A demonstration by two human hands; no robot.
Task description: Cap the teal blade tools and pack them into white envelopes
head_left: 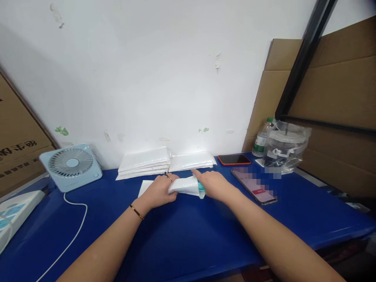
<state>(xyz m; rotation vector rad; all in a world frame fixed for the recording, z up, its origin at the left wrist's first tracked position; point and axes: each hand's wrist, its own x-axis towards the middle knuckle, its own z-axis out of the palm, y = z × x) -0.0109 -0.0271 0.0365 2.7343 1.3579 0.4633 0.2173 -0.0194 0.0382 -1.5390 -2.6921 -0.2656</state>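
A blue table (182, 239), smooth and glossy, runs to the white wall. Brown cardboard (337, 102) leans at the right; a carton (17, 149) at the left bears print too blurred to read. A pale blue square fan (70, 166) stands at the left with its white cord (73, 231) trailing. Flat white mailers (164, 161) lie stacked by the wall. A clear bag (286, 149) holds a lidded cup beside a bottle (262, 140). Two phones (255, 186) lie flat, one screen blurred out. At the centre, a white packet (188, 186) with a teal end lies crosswise, its long axis left to right. The left hand (158, 192) grips its left end; the right hand (213, 185) closes over the teal end.
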